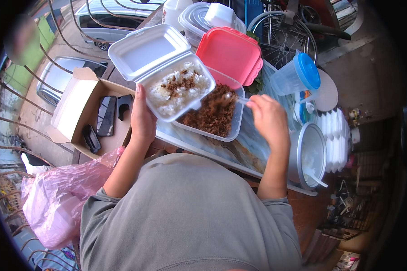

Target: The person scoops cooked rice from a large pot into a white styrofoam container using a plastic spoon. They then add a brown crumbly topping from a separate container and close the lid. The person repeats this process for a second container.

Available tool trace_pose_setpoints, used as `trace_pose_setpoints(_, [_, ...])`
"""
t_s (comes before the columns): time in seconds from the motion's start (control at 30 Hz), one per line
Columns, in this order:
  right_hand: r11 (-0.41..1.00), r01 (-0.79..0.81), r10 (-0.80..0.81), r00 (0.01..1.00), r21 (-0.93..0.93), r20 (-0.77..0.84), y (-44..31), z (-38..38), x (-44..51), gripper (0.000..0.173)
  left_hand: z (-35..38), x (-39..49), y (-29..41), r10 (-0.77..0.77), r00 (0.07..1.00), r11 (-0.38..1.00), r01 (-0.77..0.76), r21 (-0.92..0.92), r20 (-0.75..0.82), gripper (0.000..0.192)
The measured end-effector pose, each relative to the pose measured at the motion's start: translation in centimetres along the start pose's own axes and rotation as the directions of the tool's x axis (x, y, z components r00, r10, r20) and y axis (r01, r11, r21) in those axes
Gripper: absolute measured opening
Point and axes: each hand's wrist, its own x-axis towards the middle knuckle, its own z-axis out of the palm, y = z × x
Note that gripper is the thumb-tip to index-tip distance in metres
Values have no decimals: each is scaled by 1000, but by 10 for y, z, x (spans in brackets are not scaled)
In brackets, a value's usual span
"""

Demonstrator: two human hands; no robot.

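My left hand (pixel 143 118) grips the near left edge of an open white foam clamshell box (pixel 152 50). White rice (pixel 166 103) fills its base, with crumbly brown shredded food scattered over the middle. My right hand (pixel 269 118) pinches the handle of a clear plastic spoon (pixel 240 100). The spoon's bowl is over the same brown shredded food (pixel 217 113) in a clear plastic tub (pixel 237 130). Part of that tub is hidden beneath the foam box. A pink lid (pixel 230 50) tilts up behind the tub.
A marble-patterned table (pixel 252 152) carries a rice pot (pixel 313 152) with a white spoon, a blue-lidded pitcher (pixel 291 76) and stacked foam boxes (pixel 332 140). On the left are a cardboard box (pixel 105 144) holding phones and a pink plastic bag (pixel 61 200). A bicycle wheel (pixel 285 49) stands behind.
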Motion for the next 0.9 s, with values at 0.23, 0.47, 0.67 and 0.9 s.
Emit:
trace_pose_setpoints(0.23, [979,85,-40,972,186,-232,-30,-32,19,16,8,-7,-7,-76,996,997,76,-14,42,61])
trace_pose_setpoints(0.47, [973,147,-104,968,180,-230,-37,-15,19,16,13,-17,-4,-133,985,991,135,-11,106,65])
trace_pose_setpoints(0.67, [965,162,-109,963,207,-246,-35,-19,13,16,12,-22,-1,-165,985,982,170,-81,55,58])
trace_pose_setpoints(0.9, [978,137,-82,946,155,-315,-34,-19,8,15,14,-23,2,-138,987,990,139,-9,88,66])
